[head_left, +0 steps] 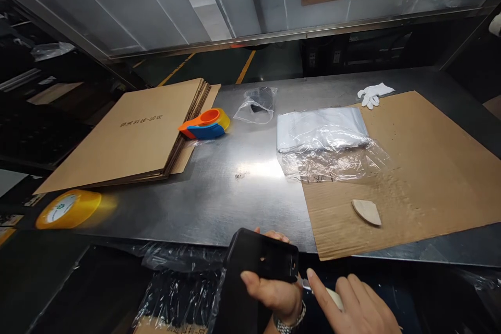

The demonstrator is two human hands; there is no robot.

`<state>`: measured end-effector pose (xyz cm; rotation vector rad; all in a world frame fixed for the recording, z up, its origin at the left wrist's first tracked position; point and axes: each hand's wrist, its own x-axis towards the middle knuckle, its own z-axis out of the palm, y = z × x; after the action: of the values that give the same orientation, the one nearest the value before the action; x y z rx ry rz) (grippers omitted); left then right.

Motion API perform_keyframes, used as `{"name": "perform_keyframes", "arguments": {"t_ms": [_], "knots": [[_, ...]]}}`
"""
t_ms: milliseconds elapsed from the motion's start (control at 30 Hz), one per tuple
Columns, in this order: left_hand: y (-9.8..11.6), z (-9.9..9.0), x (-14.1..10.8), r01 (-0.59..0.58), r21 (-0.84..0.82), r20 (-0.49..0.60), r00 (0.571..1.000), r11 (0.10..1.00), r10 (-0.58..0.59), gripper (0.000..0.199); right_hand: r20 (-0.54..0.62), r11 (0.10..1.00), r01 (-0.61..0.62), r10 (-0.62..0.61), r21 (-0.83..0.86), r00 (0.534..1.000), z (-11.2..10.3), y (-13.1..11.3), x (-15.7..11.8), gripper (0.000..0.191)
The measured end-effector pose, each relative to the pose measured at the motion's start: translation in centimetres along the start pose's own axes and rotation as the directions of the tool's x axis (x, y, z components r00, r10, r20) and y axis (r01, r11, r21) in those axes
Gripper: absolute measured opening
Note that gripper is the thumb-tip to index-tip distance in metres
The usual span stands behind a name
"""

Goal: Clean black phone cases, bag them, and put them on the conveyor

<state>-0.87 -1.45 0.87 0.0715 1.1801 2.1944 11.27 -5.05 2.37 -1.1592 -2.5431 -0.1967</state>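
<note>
1. Through the head view I had the black casing (245,250) just off the near edge of the metal table (242,195), tilted, with its recessed, slotted face turned up.
2. My left hand (279,297) gripped that casing, thumb pressed along its lower edge and fingers wrapped round the far side; a metal-banded watch (291,322) circled the wrist.
3. My right hand (358,308) had its fingers curled round a pale-handled tool (335,300), index finger extended. The tool's thin end pointed at the casing's right-hand corner, though I could not tell whether the two touched.
4. Beyond my right hand, a cardboard sheet (438,167) lay flat on the table, with a pale wedge-shaped piece (367,212) on it and loose specks scattered about.
5. A stack of whitish sheets (321,128) in clear plastic lay partly over that sheet's left side, and a white glove (374,95) lay by its far edge.
6. Farther left I saw a clear bag (256,107) with something dark inside, then an orange-and-blue tape dispenser (205,125) beside a pile of flat cardboard (136,135).
7. A roll of yellow tape (72,209) sat at the table's near left, just in front of that pile.
</note>
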Motion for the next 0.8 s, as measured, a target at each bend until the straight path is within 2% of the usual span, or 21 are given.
{"name": "perform_keyframes", "arguments": {"t_ms": [100, 233, 367, 467, 600, 800], "knots": [[0.3, -0.1, 0.2, 0.058, -0.043, 0.003, 0.998, 0.997, -0.058, 0.05, 0.027, 1.0, 0.029, -0.029, -0.006, 0.999, -0.1, 0.9, 0.1, 0.038], [0.7, -0.3, 0.5, 0.133, -0.08, 0.052, 0.99, 0.988, -0.129, 0.051, 0.081, 0.992, 0.007, -0.017, 0.126, 0.997, 0.0, 2.0, -0.1, 0.044], [0.9, -0.3, 0.6, 0.263, -0.066, 0.125, 0.959, 0.963, -0.253, 0.051, 0.128, 0.973, -0.053, 0.024, 0.225, 0.991, -0.1, 2.9, -0.2, 0.044], [1.0, -0.1, 0.7, 0.327, -0.053, 0.155, 0.936, 0.943, -0.316, 0.051, 0.118, 0.966, -0.034, 0.003, 0.258, 0.993, -0.4, 3.3, 0.1, 0.038], [1.0, 0.0, 0.7, 0.343, -0.033, 0.194, 0.924, 0.939, -0.331, 0.052, 0.109, 0.971, 0.015, -0.043, 0.24, 0.993, -0.8, 3.2, 0.3, 0.032], [1.0, -0.1, 0.5, 0.329, -0.011, 0.199, 0.926, 0.944, -0.321, 0.053, 0.117, 0.98, 0.023, -0.046, 0.196, 0.992, -0.8, 2.9, 0.3, 0.031]]}}
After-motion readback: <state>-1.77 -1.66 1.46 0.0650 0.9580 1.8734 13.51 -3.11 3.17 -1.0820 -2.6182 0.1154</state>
